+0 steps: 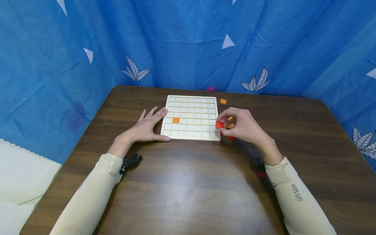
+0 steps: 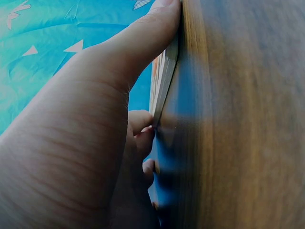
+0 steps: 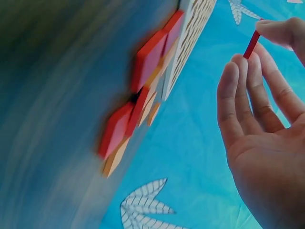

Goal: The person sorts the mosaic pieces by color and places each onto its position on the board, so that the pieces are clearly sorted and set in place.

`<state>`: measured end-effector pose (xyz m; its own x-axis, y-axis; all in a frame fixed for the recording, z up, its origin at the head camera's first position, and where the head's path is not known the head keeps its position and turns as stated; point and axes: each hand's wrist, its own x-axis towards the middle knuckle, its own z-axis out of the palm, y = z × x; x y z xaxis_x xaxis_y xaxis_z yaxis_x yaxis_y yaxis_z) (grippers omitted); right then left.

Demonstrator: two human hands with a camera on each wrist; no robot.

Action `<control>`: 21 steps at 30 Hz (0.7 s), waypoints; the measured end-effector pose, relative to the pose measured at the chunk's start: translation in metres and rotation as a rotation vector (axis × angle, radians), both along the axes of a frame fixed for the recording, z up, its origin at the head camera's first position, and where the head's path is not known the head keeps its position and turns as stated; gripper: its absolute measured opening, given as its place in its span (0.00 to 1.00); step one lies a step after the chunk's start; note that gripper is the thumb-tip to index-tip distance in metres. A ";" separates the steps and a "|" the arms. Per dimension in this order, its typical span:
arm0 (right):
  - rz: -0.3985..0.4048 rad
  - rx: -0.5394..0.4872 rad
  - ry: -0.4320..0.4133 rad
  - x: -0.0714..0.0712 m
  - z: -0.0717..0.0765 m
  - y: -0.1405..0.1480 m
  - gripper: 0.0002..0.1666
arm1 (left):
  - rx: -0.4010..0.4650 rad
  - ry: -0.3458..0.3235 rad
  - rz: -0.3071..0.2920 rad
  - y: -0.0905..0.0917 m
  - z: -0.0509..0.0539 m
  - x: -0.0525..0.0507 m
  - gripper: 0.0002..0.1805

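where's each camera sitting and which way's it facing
Head: head-worn, faces forward and down at the cream gridded square board; left hand, right hand, cream sleeves show.
Left wrist: worn there, faces past the visible left hand toward the board's edge.
Right wrist: worn there, faces the right hand and loose square red and orange tiles.
Head and right wrist share the pinched square red tile.

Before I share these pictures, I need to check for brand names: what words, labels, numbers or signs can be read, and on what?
"LetsSlim": printed on the right sleeve; whether it has an apostrophe is unclear.
Unreadable: small dark print on the left sleeve, too small and slanted.
None seen: the grid board and the red tile in the right hand.
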<state>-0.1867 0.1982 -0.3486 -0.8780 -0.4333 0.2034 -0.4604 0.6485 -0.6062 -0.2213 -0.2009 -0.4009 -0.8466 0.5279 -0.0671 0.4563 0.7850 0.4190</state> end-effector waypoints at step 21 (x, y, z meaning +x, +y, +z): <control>0.047 -0.015 0.003 -0.048 0.002 -0.105 0.13 | -0.001 0.004 0.006 0.002 0.000 0.001 0.68</control>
